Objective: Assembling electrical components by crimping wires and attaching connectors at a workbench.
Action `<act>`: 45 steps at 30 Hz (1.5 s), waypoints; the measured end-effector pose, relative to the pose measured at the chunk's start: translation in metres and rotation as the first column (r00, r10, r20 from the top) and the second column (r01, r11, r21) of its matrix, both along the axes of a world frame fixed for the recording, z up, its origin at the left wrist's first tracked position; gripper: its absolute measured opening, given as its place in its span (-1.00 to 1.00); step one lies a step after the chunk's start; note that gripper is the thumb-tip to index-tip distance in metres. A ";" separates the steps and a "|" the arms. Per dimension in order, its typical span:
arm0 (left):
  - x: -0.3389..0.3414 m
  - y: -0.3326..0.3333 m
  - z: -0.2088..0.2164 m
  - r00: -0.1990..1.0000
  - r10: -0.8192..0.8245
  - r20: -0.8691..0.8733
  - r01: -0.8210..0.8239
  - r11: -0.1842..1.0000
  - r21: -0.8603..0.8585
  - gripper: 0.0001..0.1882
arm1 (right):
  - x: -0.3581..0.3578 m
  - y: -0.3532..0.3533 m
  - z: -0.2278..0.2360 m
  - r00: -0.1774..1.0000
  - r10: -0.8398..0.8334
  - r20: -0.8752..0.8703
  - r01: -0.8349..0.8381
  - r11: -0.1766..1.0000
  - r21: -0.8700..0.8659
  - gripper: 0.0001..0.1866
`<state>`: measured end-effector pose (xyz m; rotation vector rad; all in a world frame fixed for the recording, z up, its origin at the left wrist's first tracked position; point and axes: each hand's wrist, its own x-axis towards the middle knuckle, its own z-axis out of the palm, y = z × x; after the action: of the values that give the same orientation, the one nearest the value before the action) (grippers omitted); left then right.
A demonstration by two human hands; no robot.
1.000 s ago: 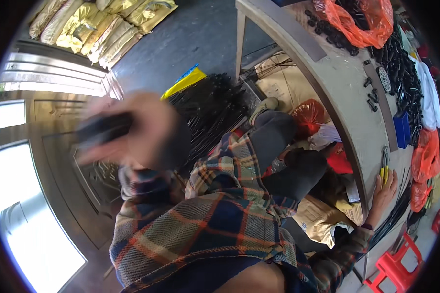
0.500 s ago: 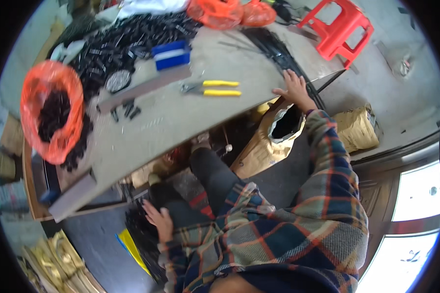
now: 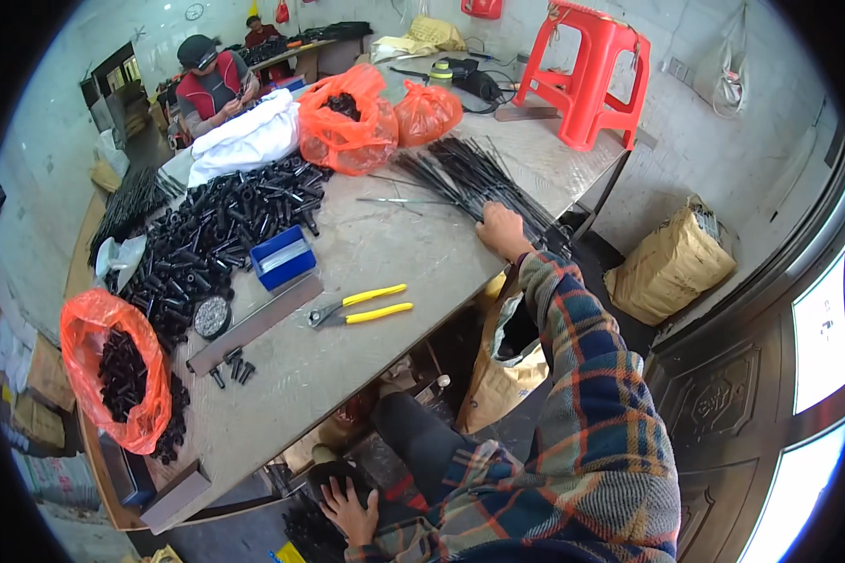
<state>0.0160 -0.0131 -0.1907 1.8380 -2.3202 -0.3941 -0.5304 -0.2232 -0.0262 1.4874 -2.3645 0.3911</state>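
The right hand (image 3: 503,232) is touching the black rods (image 3: 460,176) on the table (image 3: 371,258), fingers bent — whether gripping any cannot be told. The left hand (image 3: 350,511) is resting over the leg (image 3: 391,508), fingers wide — lifting rods would call for a firm right-hand pinch.

Grey table (image 3: 286,399): black rods (image 3: 469,188), yellow-handled pliers (image 3: 378,312), blue box (image 3: 289,274), heaped black parts (image 3: 225,216), orange bags (image 3: 352,145), red stool (image 3: 583,89).

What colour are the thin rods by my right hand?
The thin rods are black; they show best in the head view.
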 end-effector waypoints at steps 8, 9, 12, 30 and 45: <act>-0.010 -0.004 -0.003 0.999 -0.035 -0.035 0.033 0.998 -0.053 -0.37 | -0.010 -0.005 0.049 0.991 -0.034 0.128 0.038 0.999 -0.033 -0.79; -0.009 -0.004 -0.003 0.999 -0.022 -0.045 0.019 0.998 -0.058 -0.37 | -0.008 -0.008 0.053 0.995 -0.017 0.100 0.022 0.999 -0.048 -0.79; -0.001 0.001 -0.003 0.998 0.000 -0.069 -0.003 0.999 -0.047 -0.39 | 0.010 -0.013 0.058 0.979 0.009 0.204 0.013 0.994 -0.107 -0.69; 0.005 0.006 0.001 0.984 0.022 -0.177 -0.041 0.994 -0.105 -0.54 | 0.055 -0.053 0.144 0.945 0.210 0.250 -0.056 0.860 -0.507 -0.63; 0.004 -0.015 0.068 0.926 0.033 -0.377 -0.006 0.997 0.071 -0.67 | 0.131 -0.083 0.108 0.779 0.622 0.078 -0.370 0.556 -0.744 -0.83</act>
<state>0.0199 -0.0284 -0.1224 1.6352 -2.0460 -0.7615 -0.3998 -0.3063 0.0815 1.7341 -1.5565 1.6096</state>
